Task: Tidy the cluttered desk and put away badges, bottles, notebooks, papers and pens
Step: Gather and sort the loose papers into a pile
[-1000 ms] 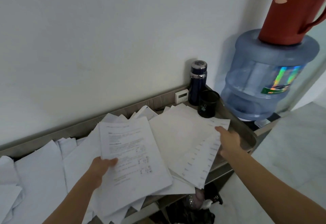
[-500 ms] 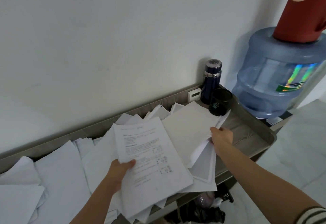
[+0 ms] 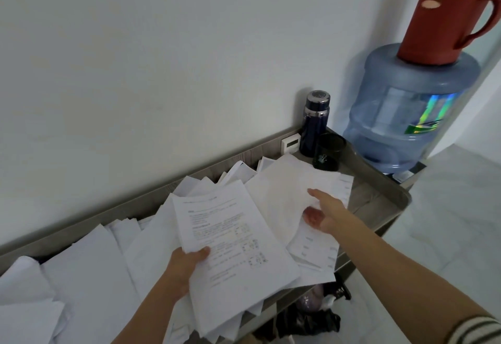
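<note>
At the lower centre of the frame the left hand (image 3: 187, 265) pinches a thick sheaf of white printed sheets (image 3: 233, 243) by its near-left edge, thumb on top. Right of centre the right hand (image 3: 324, 215) lies spread and flat on a loose white sheet (image 3: 287, 194), gripping nothing. More loose white papers (image 3: 89, 267) blanket the grey tabletop (image 3: 379, 191) toward the lower left. A dark blue metal flask (image 3: 315, 124) and a black cup (image 3: 328, 151) stand at the upper right corner. The paper looks light, limp and slippery, so single sheets will probably slide and droop; squaring them into a stack and gripping across an edge seems safest.
</note>
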`<state>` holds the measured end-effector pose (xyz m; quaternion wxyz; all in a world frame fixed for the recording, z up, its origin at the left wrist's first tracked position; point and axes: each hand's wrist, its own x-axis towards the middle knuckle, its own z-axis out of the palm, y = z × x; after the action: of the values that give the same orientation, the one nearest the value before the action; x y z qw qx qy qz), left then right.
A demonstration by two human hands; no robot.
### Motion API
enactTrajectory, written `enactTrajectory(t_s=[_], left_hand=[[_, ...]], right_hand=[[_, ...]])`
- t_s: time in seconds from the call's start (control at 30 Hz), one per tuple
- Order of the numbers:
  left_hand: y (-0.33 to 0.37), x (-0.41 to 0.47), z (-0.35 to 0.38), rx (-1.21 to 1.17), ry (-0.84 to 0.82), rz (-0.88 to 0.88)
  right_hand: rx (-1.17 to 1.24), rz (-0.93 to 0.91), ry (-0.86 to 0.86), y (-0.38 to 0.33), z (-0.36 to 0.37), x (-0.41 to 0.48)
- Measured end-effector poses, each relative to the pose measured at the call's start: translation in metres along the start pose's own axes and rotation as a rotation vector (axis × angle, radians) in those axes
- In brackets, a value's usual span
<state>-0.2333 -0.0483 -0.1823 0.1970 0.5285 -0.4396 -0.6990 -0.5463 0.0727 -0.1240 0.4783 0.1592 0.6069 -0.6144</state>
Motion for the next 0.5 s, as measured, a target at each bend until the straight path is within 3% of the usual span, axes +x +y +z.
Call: enactTrajectory(t_s=[0.07,0.17,0.3,0.4,0.5], left_hand=[[-0.001,-0.001,-0.001,0.001,-0.002,-0.012],[0.000,-0.004,-0.001,-0.011,-0.016,-0.026],[0.002,-0.006,-0.003,-0.009,-0.019,-0.042],[0.006,-0.006,-0.002,-0.003,-0.022,-0.057],[0.011,-0.008,0.001,-0.035,0.020,-0.074]], right_hand=[[-0.210,-0.063,-0.010,0.012,0.013,0.002],[-0.527,-0.363,0.075,0.018,0.037,-0.003],[-0.448,-0.764,0.017,-0.023,0.068,-0.046],[-0.226,-0.742,-0.125,-0.056,0.082,-0.082],[-0.276,-0.579,-0.329,-0.060,0.080,-0.094]])
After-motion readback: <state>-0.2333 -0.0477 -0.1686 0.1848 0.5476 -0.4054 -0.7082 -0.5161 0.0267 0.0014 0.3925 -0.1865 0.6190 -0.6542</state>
